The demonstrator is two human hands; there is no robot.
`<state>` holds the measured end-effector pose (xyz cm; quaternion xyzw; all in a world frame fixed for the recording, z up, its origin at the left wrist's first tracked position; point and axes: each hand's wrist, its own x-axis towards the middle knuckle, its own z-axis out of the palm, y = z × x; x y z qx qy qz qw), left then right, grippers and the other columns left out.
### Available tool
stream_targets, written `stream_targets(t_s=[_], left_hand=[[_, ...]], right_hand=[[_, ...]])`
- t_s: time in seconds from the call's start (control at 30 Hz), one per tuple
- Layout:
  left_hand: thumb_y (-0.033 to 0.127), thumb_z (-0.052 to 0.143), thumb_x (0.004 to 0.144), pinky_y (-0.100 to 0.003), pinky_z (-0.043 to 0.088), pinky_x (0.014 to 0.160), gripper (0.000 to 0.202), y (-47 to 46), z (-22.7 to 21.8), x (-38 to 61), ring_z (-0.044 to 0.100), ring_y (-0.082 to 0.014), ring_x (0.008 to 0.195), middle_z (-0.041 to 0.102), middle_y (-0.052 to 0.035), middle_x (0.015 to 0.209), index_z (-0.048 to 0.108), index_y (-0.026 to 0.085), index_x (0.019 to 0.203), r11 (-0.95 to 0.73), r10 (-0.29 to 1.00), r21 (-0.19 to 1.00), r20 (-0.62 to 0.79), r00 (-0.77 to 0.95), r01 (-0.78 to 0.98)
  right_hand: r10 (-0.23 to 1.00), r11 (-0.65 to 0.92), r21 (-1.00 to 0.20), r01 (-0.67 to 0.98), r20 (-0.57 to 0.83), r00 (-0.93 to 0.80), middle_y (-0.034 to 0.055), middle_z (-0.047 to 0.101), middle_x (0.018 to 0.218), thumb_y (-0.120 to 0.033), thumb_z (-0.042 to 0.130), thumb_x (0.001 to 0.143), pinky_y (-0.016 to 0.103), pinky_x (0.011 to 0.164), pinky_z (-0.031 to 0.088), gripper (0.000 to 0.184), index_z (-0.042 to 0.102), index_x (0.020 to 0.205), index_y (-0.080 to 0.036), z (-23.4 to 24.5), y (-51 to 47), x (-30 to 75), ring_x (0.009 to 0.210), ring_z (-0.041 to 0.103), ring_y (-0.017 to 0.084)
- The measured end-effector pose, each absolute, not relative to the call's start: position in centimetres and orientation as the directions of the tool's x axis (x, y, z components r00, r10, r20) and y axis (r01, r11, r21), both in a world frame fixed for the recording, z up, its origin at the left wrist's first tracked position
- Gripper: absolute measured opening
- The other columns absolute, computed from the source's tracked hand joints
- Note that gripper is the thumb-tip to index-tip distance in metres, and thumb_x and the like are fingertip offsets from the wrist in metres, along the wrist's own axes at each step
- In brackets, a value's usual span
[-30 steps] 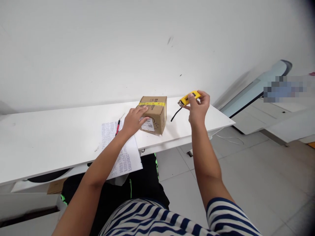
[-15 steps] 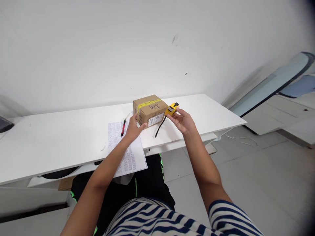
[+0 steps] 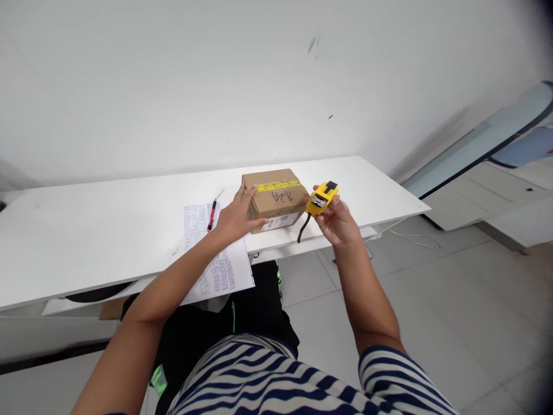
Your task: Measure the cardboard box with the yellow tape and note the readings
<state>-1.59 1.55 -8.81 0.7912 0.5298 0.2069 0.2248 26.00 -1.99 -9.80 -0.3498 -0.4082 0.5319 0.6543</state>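
A small cardboard box point(image 3: 276, 195) with a yellow tape strip and handwriting on its lid sits on the white table point(image 3: 108, 230). My left hand point(image 3: 235, 216) grips the box's left near corner, thumb along the front face. My right hand point(image 3: 339, 222) holds a yellow tape measure point(image 3: 321, 199) just right of the box, with its black wrist strap point(image 3: 302, 229) hanging down.
A printed paper sheet point(image 3: 213, 259) lies over the table's near edge, and a red and black pen point(image 3: 211, 215) rests at its far end. A white wall stands behind the table. Panels point(image 3: 475, 144) lean at the right on the tiled floor, where a thin cable point(image 3: 410, 237) trails.
My right hand brought the tape measure down from mid-air to the box's right side. The box has turned under my left hand so that its lid faces up.
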Motion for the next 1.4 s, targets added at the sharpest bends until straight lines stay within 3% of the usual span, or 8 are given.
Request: stream_targets(t_s=[0.1, 0.17, 0.3, 0.37, 0.5, 0.8, 1.03, 1.4], left_hand=[[0.074, 0.075, 0.081, -0.061, 0.056, 0.107, 0.109, 0.0, -9.7, -2.0, 0.045, -0.0491, 0.153, 0.016, -0.0153, 0.183, 0.028, 0.033, 0.170, -0.413, 0.906, 0.541, 0.163, 0.391, 0.732], [0.079, 0.074, 0.078, -0.062, 0.050, 0.114, 0.107, -0.8, -9.9, -1.8, 0.039, -0.0487, 0.157, 0.024, -0.0201, 0.179, 0.038, 0.028, 0.164, -0.527, 0.847, 0.513, 0.376, 0.375, 0.677], [0.076, 0.053, 0.096, -0.051, 0.055, 0.106, 0.065, -3.3, -8.2, -0.5, 0.066, -0.0318, 0.131, 0.069, -0.0170, 0.139, 0.064, 0.021, 0.128, -0.764, 0.623, 0.463, 0.711, 0.326, 0.449], [0.073, 0.045, 0.100, -0.039, 0.060, 0.086, 0.059, -4.8, -6.6, 0.4, 0.073, -0.0223, 0.100, 0.077, -0.0111, 0.110, 0.067, 0.020, 0.112, -0.754, 0.657, 0.577, 0.654, 0.376, 0.313], [0.076, 0.054, 0.095, -0.025, 0.047, 0.056, 0.056, -6.6, -3.7, 1.4, 0.057, -0.0114, 0.063, 0.067, -0.0017, 0.077, 0.061, 0.021, 0.089, -0.465, 0.794, 0.873, 0.338, 0.505, 0.146], [0.054, 0.071, 0.089, -0.023, 0.031, 0.049, 0.050, -5.9, -3.0, 0.5, 0.038, -0.0079, 0.056, 0.046, 0.0044, 0.061, 0.042, 0.021, 0.064, -0.320, 0.831, 0.933, 0.193, 0.522, 0.164], [0.054, 0.070, 0.092, -0.024, 0.036, 0.052, 0.045, -2.3, -2.5, -1.5, 0.043, -0.0084, 0.054, 0.056, 0.0016, 0.061, 0.056, 0.020, 0.065, -0.295, 0.899, 0.936, 0.203, 0.389, 0.193], [0.049, 0.060, 0.095, -0.031, 0.043, 0.067, 0.046, 4.3, -6.3, -4.1, 0.050, -0.0135, 0.059, 0.056, -0.0016, 0.059, 0.054, 0.021, 0.059, -0.044, 0.972, 0.919, -0.051, 0.228, 0.391]], right_hand=[[0.956, 0.284, -0.916, -0.284, 0.248, 0.156, 0.0002, 0.076, 0.088, -0.064, 0.093, 0.066, 0.015, 0.043, 0.054, 0.055, 0.073, 0.102, -0.027, -9.4, -3.9, 26.9, 0.070, 0.071, 0.012], [0.928, 0.357, -0.912, -0.203, 0.323, 0.185, -0.0008, 0.073, 0.084, -0.066, 0.090, 0.070, 0.017, 0.043, 0.054, 0.055, 0.070, 0.103, -0.028, -9.1, -4.9, 26.8, 0.065, 0.068, 0.012], [0.800, 0.571, -0.820, 0.043, 0.568, 0.195, 0.0003, 0.071, 0.100, -0.063, 0.090, 0.073, 0.029, 0.057, 0.066, 0.057, 0.064, 0.114, -0.033, -8.3, -6.6, 25.0, 0.078, 0.074, 0.016], [0.672, 0.697, -0.689, 0.198, 0.724, 0.155, 0.0023, 0.069, 0.110, -0.060, 0.092, 0.072, 0.038, 0.076, 0.071, 0.063, 0.062, 0.121, -0.035, -7.9, -7.1, 23.9, 0.095, 0.076, 0.021], [0.435, 0.816, -0.398, 0.418, 0.900, 0.008, 0.0041, 0.068, 0.112, -0.063, 0.090, 0.073, 0.050, 0.088, 0.068, 0.074, 0.059, 0.135, -0.037, -7.2, -7.7, 22.5, 0.101, 0.074, 0.026], [0.391, 0.767, -0.246, 0.592, 0.911, -0.128, 0.0054, 0.073, 0.117, -0.056, 0.086, 0.082, 0.055, 0.086, 0.065, 0.082, 0.050, 0.154, -0.043, -7.5, -7.8, 24.1, 0.104, 0.072, 0.029], [0.507, 0.657, -0.332, 0.677, 0.859, -0.070, 0.0063, 0.065, 0.128, -0.045, 0.085, 0.084, 0.055, 0.094, 0.065, 0.075, 0.053, 0.151, -0.042, -7.7, -4.9, 29.4, 0.118, 0.069, 0.031], [0.800, 0.439, -0.469, 0.767, 0.593, -0.095, 0.0068, 0.070, 0.130, -0.037, 0.083, 0.084, 0.047, 0.084, 0.067, 0.057, 0.069, 0.140, -0.039, -6.5, 1.5, 34.3, 0.116, 0.068, 0.028]])
